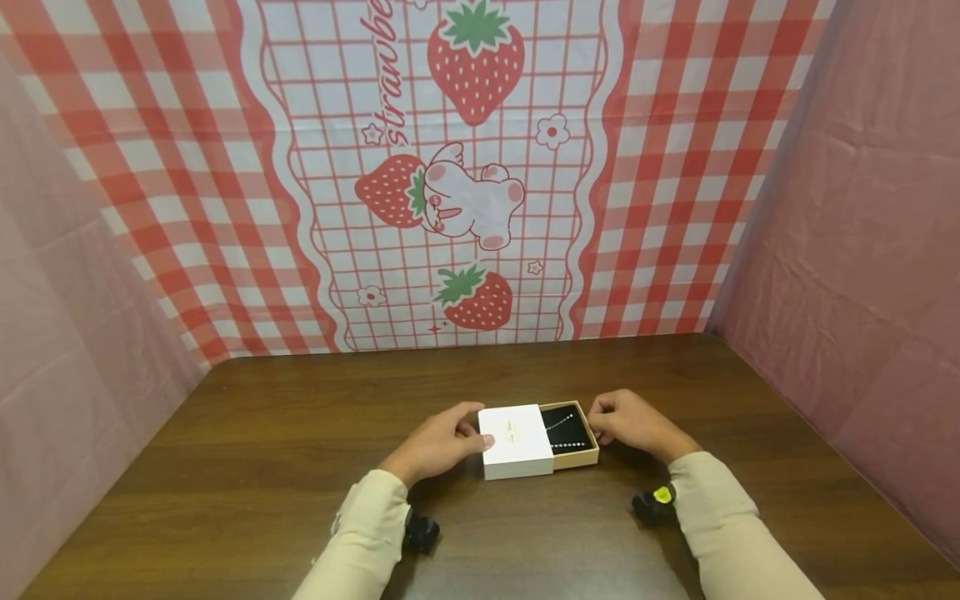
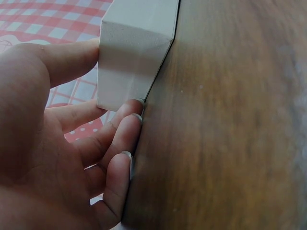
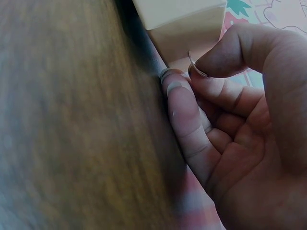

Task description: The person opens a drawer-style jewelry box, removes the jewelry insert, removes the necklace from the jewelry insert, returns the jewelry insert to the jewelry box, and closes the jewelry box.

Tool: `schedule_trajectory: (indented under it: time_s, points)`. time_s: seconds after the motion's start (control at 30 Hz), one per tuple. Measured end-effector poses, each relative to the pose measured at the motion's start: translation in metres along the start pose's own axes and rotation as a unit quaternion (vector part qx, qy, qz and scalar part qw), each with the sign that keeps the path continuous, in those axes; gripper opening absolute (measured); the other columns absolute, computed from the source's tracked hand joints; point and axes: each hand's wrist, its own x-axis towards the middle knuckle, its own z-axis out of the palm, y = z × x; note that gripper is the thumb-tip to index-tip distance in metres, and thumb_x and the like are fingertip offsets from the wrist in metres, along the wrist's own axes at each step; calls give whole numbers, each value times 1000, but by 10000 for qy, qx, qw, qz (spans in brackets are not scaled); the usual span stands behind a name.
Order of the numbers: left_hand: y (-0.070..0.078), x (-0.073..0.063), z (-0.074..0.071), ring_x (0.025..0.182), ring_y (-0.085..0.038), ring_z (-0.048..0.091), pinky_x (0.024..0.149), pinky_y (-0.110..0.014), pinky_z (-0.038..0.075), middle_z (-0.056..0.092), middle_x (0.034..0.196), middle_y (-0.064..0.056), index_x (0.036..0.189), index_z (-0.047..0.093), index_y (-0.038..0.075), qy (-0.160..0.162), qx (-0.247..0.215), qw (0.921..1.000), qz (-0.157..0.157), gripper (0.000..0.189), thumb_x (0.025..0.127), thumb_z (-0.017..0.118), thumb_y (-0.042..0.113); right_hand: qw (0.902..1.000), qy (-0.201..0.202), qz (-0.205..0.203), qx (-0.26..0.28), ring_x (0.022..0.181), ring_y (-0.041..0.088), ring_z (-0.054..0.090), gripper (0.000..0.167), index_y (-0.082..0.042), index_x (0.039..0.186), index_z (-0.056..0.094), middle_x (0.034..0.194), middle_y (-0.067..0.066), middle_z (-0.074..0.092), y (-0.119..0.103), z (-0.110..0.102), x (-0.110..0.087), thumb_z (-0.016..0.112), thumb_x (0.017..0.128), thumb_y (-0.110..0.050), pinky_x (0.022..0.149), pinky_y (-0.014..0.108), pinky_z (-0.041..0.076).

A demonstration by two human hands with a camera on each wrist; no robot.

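A white jewelry box sleeve (image 1: 516,437) with small gold print lies flat on the table, and its tan drawer (image 1: 576,459) sticks out to the right. On the black insert (image 1: 561,427) in the drawer are two strands of small sparkling stones, partly covered by the sleeve. My left hand (image 1: 438,442) grips the sleeve's left end, thumb and index finger on opposite edges in the left wrist view. At the drawer's right end, my right hand (image 1: 626,421) pinches a thin pull tab (image 3: 191,58) between thumb and index finger.
The brown wooden table (image 1: 300,425) runs back to a red checked strawberry cloth (image 1: 480,167). Pink cloth (image 1: 855,250) hangs at both sides. Each wrist wears a black camera (image 1: 422,532).
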Motion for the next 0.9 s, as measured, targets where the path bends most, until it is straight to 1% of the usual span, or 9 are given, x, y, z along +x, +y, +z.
schedule_trajectory:
  time_s: [0.43,0.67,0.9]
  points:
    - [0,0,0,93,-16,58,83,-43,48,63,103,0,147,50,12,13,39,10000,54,65,93,68,44,10000,-18,-58,39,71,17,61,8,-4,77,62,77,3,60,-1,-1,-1,60,84,-6,65,33,56]
    - [0,0,0,93,-16,58,83,-43,48,63,102,1,147,50,12,10,26,10000,45,65,93,68,44,9998,7,18,203,71,18,61,7,-3,77,62,78,4,60,-1,0,-1,61,84,-3,66,35,57]
    - [0,1,0,93,-16,58,83,-43,48,63,103,1,147,50,12,17,55,10000,30,65,93,68,44,9997,17,95,232,72,18,61,7,-3,77,62,78,4,60,-2,0,-1,61,84,-3,67,34,57]
